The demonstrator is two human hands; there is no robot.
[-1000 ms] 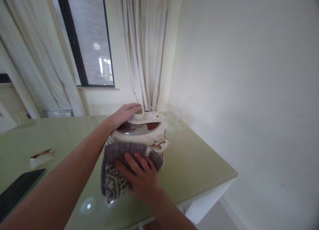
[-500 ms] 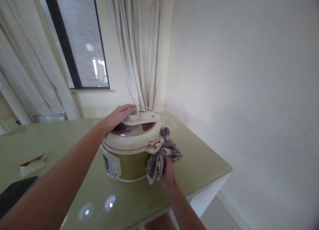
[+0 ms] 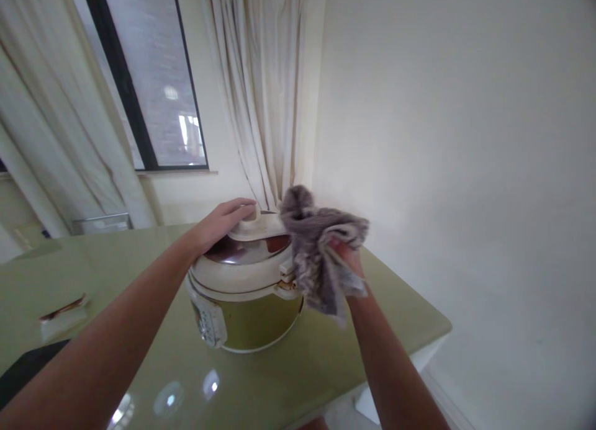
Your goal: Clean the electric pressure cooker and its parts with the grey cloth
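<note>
A white electric pressure cooker (image 3: pixel 239 275) with a shiny lid and a greenish, reflecting body stands on the table. My left hand (image 3: pixel 222 226) lies over the lid from the left, fingers closed round the white lid knob (image 3: pixel 252 214). Bunched in my right hand (image 3: pixel 347 254) is a grey patterned towel (image 3: pixel 310 247), raised at the cooker's right side. Its folds cover the right edge of the lid and part of the side handle (image 3: pixel 285 287). Whether the towel touches the cooker I cannot tell. Most of my right fingers are hidden by the cloth.
The glossy green table (image 3: pixel 261 386) ends at a rounded right corner near the white wall (image 3: pixel 442 138). At the left lie a dark flat object (image 3: pixel 30 369) and a small pale thing with a brown edge (image 3: pixel 64 315). Curtains (image 3: pixel 261 89) hang behind.
The towel went from the cooker's front round to its right side, then up beside the lid, with my right hand. It is now bunched instead of flat. My left hand stays on the knob.
</note>
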